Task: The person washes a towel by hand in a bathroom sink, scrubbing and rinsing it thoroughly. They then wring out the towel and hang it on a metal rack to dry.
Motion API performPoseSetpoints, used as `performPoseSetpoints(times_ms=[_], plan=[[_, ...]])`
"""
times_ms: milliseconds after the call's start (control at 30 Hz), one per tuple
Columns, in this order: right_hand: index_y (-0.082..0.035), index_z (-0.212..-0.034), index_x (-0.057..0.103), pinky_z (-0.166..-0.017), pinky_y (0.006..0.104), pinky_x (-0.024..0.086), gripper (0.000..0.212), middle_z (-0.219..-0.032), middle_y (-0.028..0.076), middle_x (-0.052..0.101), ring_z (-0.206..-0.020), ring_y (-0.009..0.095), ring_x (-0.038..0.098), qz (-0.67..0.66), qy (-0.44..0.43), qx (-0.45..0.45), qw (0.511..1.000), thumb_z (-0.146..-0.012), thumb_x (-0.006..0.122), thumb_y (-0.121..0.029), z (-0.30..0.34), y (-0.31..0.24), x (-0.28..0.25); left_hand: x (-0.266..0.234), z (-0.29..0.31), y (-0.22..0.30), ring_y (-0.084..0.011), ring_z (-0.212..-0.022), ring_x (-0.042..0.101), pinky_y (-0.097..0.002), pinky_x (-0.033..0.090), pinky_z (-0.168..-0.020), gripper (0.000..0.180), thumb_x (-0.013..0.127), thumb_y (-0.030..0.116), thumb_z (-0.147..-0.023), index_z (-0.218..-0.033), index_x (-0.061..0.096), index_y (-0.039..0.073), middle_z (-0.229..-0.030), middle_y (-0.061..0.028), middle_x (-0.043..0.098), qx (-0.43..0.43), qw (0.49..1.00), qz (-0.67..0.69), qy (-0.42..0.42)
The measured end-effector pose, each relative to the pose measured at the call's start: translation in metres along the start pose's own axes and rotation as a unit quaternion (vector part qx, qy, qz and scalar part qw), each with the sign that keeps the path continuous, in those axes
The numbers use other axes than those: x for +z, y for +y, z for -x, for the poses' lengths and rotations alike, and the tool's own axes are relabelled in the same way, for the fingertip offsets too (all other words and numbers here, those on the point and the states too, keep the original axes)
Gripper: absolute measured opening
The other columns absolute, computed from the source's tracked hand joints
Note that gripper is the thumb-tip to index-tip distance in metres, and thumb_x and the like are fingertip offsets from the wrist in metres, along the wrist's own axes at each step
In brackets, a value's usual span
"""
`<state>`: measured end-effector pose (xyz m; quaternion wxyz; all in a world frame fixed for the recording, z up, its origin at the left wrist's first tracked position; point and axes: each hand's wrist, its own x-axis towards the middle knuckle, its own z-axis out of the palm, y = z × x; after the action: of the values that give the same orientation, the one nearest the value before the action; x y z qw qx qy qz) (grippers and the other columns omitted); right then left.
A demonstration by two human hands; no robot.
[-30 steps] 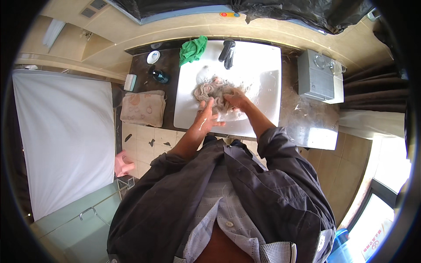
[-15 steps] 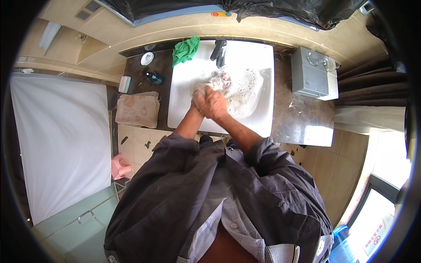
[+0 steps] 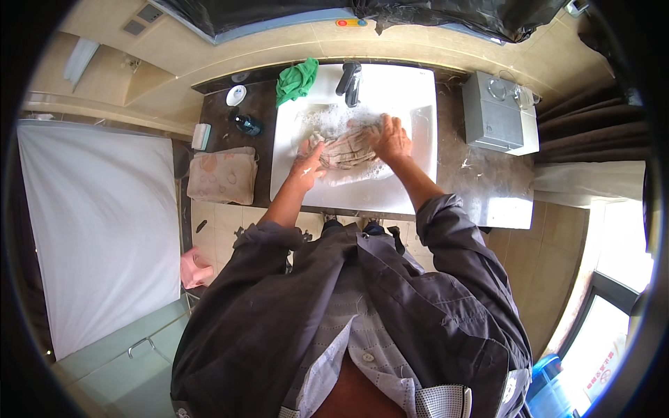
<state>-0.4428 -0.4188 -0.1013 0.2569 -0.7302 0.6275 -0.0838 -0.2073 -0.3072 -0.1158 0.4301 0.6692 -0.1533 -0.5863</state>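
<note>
A wet beige cloth (image 3: 348, 152) lies spread and wrinkled in the white sink (image 3: 286, 188), with suds around it. At its left end is my left hand (image 3: 305, 167), its fingers apart and touching the edge, with a dab of foam on the back. My right hand (image 3: 393, 141) has its bent fingers on the cloth's right end, gripping the fabric there. Foamy water (image 3: 338, 118) lies beyond the cloth, below the black faucet (image 3: 351, 83). Part of each hand's fingertips is hidden by cloth and suds.
A green cloth (image 3: 297, 81) drapes over the sink's far left corner. On the dark counter (image 3: 453, 181) stand a dark bottle (image 3: 247, 125), a small white dish (image 3: 236, 95), a folded beige towel (image 3: 223, 175) and, at right, a grey box (image 3: 492, 115). A pink stool (image 3: 196, 267) is at lower left.
My hands, earlier clasped together around the bunched cloth, have moved apart to left and right. The cloth now lies spread between them.
</note>
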Motion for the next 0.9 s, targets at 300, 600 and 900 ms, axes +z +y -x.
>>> performPoseSetpoints(times_ms=[300,600,900], plan=[[-0.003,-0.105,0.057,-0.085,0.0356,0.051,0.028,-0.096,0.012,0.066,-0.091,0.02,0.063,-0.418,-0.061,-0.015,0.906,-0.091,0.071,-0.023,0.053,-0.076,0.051,0.021,0.005,0.018,-0.0344,-0.14,0.045,-0.0604,0.051,-0.099,0.072,0.055,0.066,-0.097,-0.15,0.042,0.019,-0.15,-0.012,0.048,-0.167,0.945,0.186,-0.212],[-0.012,-0.107,0.067,-0.078,0.0456,0.057,0.032,-0.095,0.016,0.067,-0.092,0.037,0.067,-0.239,0.016,-0.213,0.947,-0.094,0.067,-0.042,0.095,-0.161,0.017,-0.025,-0.138,-0.085,-0.0271,-0.098,0.064,-0.0405,0.053,-0.092,0.052,0.048,0.054,-0.103,-0.113,0.061,0.005,-0.106,-0.0114,0.064,0.095,0.826,0.344,-0.435],[-0.003,-0.096,0.069,-0.085,0.0484,0.053,0.047,-0.095,0.023,0.071,-0.093,0.042,0.068,-0.147,0.07,-0.038,0.986,-0.096,0.062,-0.049,0.017,-0.05,0.048,0.053,-0.024,-0.006,-0.0299,-0.108,0.068,-0.0503,0.059,-0.093,0.043,0.059,0.043,-0.104,-0.127,0.058,0.007,-0.122,-0.0103,0.067,-0.088,0.951,0.295,-0.031]])
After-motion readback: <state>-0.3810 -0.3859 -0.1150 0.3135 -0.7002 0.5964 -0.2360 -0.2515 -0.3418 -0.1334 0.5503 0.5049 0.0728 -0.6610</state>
